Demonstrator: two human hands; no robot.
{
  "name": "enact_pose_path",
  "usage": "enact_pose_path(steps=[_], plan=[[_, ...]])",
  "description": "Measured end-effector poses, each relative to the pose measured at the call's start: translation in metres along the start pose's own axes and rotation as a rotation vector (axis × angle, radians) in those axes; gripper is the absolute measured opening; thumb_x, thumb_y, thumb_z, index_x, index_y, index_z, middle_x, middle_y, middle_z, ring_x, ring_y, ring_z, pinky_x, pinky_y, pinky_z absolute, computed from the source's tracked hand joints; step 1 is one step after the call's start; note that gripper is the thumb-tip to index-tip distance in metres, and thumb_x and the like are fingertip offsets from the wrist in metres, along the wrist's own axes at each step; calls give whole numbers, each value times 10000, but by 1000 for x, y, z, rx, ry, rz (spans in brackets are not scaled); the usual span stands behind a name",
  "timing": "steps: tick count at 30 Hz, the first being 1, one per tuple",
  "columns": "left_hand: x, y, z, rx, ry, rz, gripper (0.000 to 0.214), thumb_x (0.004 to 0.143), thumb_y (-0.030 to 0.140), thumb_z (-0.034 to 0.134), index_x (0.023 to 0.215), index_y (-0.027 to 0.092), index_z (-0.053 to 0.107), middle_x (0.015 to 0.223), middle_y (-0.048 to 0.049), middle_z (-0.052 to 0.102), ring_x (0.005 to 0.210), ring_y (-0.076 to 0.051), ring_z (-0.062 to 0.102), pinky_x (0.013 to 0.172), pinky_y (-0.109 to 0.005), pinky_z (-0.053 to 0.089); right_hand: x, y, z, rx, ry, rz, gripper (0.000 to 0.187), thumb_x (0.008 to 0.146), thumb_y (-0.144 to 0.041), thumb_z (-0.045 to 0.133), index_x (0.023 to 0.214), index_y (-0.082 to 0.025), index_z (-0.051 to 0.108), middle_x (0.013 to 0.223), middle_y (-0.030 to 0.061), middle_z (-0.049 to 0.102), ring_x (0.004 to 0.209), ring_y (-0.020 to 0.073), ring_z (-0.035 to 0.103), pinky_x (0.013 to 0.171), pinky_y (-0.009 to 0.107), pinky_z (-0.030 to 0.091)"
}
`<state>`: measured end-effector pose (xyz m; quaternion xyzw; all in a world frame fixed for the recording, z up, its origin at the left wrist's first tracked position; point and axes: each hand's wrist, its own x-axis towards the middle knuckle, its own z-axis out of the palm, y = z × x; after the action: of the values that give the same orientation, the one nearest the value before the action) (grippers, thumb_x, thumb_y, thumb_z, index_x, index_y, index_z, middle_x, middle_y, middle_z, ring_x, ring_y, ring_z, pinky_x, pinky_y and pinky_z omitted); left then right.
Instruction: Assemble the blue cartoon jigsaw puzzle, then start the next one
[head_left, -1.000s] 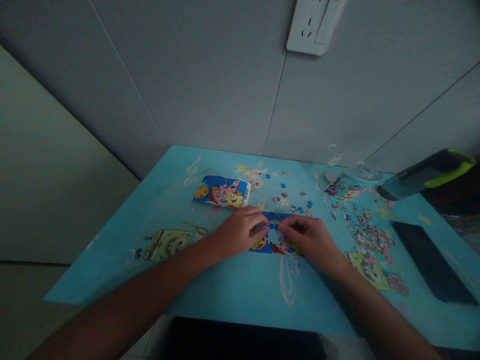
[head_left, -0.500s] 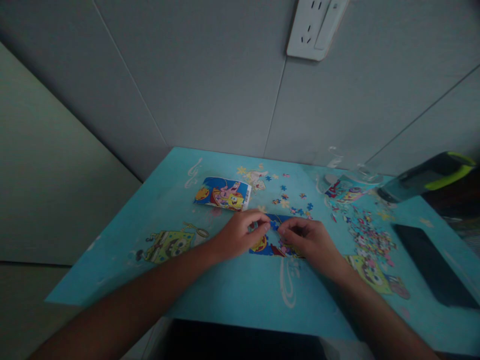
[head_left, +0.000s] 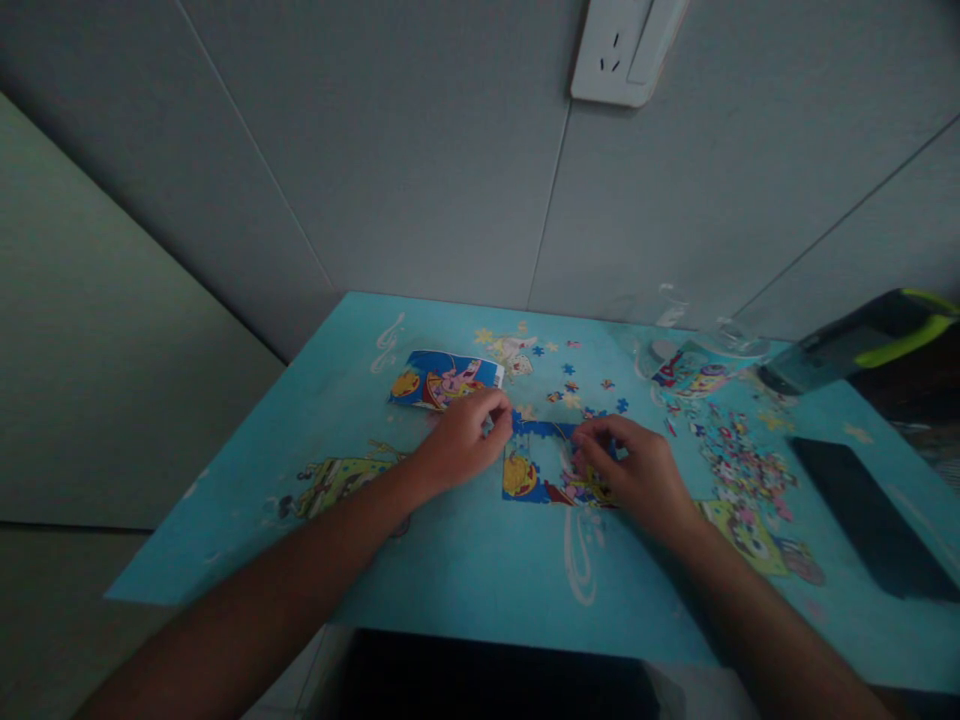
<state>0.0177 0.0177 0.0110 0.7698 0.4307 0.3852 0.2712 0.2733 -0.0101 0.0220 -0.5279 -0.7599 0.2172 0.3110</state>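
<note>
A partly assembled jigsaw puzzle lies on the table, blue along its top, with a yellow figure at lower left and a gap in the middle. My left hand is at its upper left corner, thumb and forefinger pinched; anything between them is hidden. Over the right part of the puzzle is my right hand, its fingertips closed together at the edge of the gap. What they hold, if anything, is too small to make out. A picture card with the same cartoon lies behind my left hand, partly covered by it.
Loose jigsaw pieces are scattered behind the puzzle. To the right lies a heap of pieces, beside a dark flat device. A clear plastic container and a tilted dark bottle are at the back right, before the wall.
My hands have moved apart, the left one up and to the left. The blue piece seen between my fingertips no longer shows there, and the gap in the puzzle is now visible.
</note>
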Motion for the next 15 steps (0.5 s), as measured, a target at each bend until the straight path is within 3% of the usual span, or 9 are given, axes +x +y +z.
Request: enact_pose_path(steps=[10,15], plan=[[-2,9,-3,-79,-96,-57,196,932,273,512,806,163,615,743,7,631,710,-124,576,656,-229,426,2,0,1,-45,-29,-53,139,959,-297,594,933,-207,696,826,27,706,737,170,627,724,307,461],[-7,10,7,-81,-131,-22,182,943,260,518,858,166,648,805,-14,670,762,-135,604,709,-244,438,0,-4,3,27,-89,-92,171,977,-338,576,1023,-220,692,840,28,691,754,171,619,725,311,466]])
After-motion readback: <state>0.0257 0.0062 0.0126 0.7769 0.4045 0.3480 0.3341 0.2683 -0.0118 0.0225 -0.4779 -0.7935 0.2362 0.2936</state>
